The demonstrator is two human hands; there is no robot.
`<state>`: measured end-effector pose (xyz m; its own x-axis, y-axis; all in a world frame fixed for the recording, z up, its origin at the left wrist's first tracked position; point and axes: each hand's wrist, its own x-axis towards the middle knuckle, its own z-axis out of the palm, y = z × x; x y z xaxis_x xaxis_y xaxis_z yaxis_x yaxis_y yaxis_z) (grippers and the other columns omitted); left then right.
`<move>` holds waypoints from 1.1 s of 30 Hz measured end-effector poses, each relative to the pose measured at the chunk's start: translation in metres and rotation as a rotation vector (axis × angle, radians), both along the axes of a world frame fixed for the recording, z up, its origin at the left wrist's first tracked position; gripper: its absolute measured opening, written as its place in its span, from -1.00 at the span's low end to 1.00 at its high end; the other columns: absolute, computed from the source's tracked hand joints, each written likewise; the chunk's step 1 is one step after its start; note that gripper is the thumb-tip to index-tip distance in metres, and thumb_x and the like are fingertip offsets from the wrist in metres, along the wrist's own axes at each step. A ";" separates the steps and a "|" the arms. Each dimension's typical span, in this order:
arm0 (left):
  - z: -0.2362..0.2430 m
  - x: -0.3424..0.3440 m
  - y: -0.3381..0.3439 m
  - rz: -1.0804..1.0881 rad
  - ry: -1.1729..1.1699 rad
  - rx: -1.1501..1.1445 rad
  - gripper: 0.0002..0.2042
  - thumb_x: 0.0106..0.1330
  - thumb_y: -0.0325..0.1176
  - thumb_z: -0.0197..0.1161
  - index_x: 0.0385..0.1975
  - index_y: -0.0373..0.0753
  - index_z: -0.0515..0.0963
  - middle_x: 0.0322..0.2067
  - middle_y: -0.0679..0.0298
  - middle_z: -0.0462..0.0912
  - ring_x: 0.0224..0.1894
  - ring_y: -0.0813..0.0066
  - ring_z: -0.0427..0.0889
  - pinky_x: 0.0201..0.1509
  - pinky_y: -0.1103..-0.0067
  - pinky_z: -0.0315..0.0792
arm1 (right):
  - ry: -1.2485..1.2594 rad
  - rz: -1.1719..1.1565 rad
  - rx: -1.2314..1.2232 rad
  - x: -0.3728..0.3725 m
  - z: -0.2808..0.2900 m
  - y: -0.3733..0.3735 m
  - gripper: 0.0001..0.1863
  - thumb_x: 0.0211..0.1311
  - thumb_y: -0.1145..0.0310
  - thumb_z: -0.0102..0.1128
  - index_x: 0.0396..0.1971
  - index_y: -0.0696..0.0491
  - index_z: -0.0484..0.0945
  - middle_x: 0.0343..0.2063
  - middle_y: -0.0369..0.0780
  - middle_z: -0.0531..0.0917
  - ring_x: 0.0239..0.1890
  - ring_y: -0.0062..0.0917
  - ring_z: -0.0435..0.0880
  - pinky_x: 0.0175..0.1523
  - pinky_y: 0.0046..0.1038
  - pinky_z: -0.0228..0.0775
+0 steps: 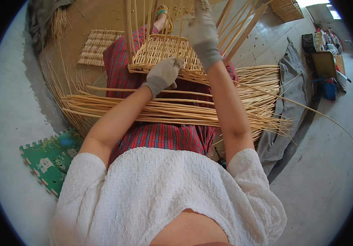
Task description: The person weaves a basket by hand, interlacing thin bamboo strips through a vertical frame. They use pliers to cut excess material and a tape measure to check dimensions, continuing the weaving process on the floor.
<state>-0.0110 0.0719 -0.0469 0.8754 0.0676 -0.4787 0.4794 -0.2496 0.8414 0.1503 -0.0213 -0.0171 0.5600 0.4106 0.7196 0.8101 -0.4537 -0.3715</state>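
Note:
An unfinished wicker basket (168, 49) rests across my lap, with a woven base and several upright stakes (246, 33) around it. My left hand (164, 76), in a pale work glove, is closed on the basket's near edge, thumb pointing down. My right hand (204, 35), gloved too, is raised among the stakes above the basket's right part. Its fingers run up to the top of the picture and are blurred, so their grip is unclear. Between the basket and my body, a bundle of long peeled willow rods (172, 111) lies over my lap, under both forearms.
A woven panel (98, 47) lies on the floor at far left. More rods (262, 82) lie on the right beside a grey cloth (293, 82). One long rod (311, 108) curves out rightward. A green foam mat (51, 160) is at left. Boxes and clutter (328, 61) stand far right.

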 end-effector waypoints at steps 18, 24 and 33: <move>-0.009 0.004 -0.010 0.350 -0.127 -0.226 -0.52 0.50 -0.04 0.30 0.04 -0.43 0.52 -0.37 0.12 0.75 -0.54 0.32 0.76 -0.50 0.49 0.68 | 1.020 -0.012 0.811 -0.135 -0.032 -0.147 -0.84 0.60 0.39 0.10 0.01 0.13 0.46 -0.25 -0.17 0.77 -0.40 -0.60 0.66 -0.19 -0.54 0.54; 0.010 0.018 -0.041 -0.106 -0.129 0.064 -0.63 0.62 -0.17 0.12 0.22 -0.31 0.44 -0.23 0.14 0.71 -0.41 0.40 0.78 -0.50 0.47 0.62 | 1.056 -0.243 0.805 -0.137 -0.012 -0.188 -0.81 0.48 0.35 0.27 -0.03 0.08 0.57 -0.23 -0.23 0.79 -0.59 -0.74 0.48 -0.50 -0.61 0.31; -0.059 0.053 -0.072 -0.155 0.046 0.303 -0.63 0.39 -0.11 0.35 0.06 -0.20 0.58 -0.45 0.11 0.68 -0.50 0.15 0.69 -0.42 0.38 0.60 | -0.098 -0.362 -0.083 0.036 -0.062 -0.136 -0.75 0.49 0.30 0.09 -0.30 0.11 0.69 -0.38 -0.19 0.73 -0.32 -0.37 0.65 -0.11 -0.34 0.53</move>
<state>0.0425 -0.0005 -0.1056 0.8645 0.0801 -0.4962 0.4515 -0.5575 0.6967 0.1860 -0.1573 -0.0787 0.6092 0.2587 0.7496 0.6222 -0.7420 -0.2496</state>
